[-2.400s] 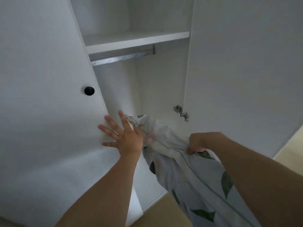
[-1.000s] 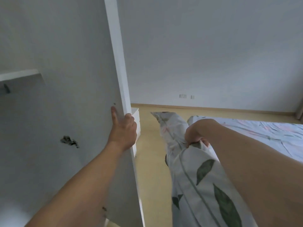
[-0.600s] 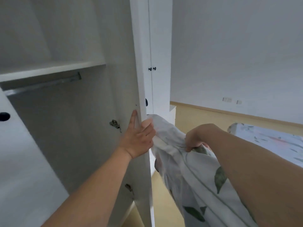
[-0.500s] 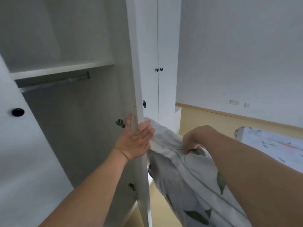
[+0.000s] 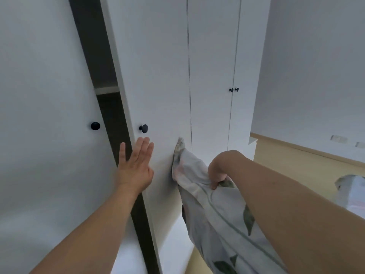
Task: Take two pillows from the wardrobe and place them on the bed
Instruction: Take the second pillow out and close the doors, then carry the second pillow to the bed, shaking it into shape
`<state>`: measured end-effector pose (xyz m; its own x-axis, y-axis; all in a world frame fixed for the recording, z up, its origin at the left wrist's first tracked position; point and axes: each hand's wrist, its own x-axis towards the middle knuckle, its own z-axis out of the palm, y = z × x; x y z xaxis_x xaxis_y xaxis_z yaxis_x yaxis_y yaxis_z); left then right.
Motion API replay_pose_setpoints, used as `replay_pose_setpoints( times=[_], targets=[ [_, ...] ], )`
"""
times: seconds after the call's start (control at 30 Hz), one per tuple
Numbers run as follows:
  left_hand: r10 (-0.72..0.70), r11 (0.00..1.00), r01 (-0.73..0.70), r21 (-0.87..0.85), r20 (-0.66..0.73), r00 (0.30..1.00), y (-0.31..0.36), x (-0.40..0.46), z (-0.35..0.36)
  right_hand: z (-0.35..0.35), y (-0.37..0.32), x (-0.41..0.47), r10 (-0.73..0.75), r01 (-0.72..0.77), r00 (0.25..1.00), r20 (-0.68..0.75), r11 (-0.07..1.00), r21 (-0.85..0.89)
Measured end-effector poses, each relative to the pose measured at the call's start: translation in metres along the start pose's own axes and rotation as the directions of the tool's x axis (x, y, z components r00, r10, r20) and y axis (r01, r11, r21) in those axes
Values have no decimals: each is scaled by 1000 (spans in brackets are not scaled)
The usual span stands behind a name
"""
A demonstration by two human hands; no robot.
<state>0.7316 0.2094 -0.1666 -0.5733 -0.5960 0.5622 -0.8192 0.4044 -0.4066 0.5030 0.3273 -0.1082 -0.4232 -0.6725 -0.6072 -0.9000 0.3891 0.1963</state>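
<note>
Left hand (image 5: 136, 169), fingers straight, presses the wardrobe door (image 5: 158, 95) nearly closed while the right hand (image 5: 217, 173) clamps a pillow (image 5: 217, 220); next, judged: carry it to the bed (image 5: 353, 192).

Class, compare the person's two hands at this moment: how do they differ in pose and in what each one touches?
The left hand has straight, spread fingers laid flat against the white wardrobe door; the right hand has curled fingers gripping the leaf-patterned white pillow. The left holds nothing; the right carries the pillow. Both are bare and reach forward.
</note>
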Motion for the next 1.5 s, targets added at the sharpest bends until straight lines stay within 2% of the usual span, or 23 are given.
replay_pose_setpoints(
  times=[0.1,0.23,0.4,0.53,0.7,0.9,1.0,1.07,1.13,1.17,1.23,1.33,1.5],
  targets=[
    [-153,983,131,125,180,972,-13,9,3,-7,-20,2,-43,43,999,12,999,9],
    [-249,949,167,266,310,918,1,26,-2,-10,-37,-1,-99,99,995,-14,995,-34],
    [-346,929,236,285,445,826,5,48,1,-9,-41,-1,-100,101,995,17,994,-31],
    [-341,940,274,204,507,791,-6,64,5,-7,-39,9,-107,107,994,7,994,-29],
    [-259,956,294,20,533,805,-21,71,9,-7,-29,19,-89,88,996,-5,991,-105],
    [-216,965,262,-30,480,850,-22,69,17,-2,-13,29,-62,58,998,-25,985,-161],
    [-197,950,281,-137,436,878,-21,70,21,3,-1,34,-59,50,997,-46,984,-169],
    [-140,932,241,-269,347,927,-19,71,22,5,6,35,-50,39,997,-58,985,-170],
    [42,919,47,-392,216,976,-15,75,23,7,13,36,-35,25,997,-64,988,-154],
    [150,894,-63,-443,165,975,-12,77,24,7,17,37,-31,22,997,-64,989,-144],
    [302,825,-193,-531,128,945,-1,81,25,7,28,40,-22,15,998,-64,994,-110],
    [420,741,-267,-616,115,900,29,86,29,7,47,43,-4,-1,998,-70,998,-71],
    [625,659,-458,-597,95,775,100,101,42,12,89,51,32,-35,994,-109,999,-29]
  ],
)
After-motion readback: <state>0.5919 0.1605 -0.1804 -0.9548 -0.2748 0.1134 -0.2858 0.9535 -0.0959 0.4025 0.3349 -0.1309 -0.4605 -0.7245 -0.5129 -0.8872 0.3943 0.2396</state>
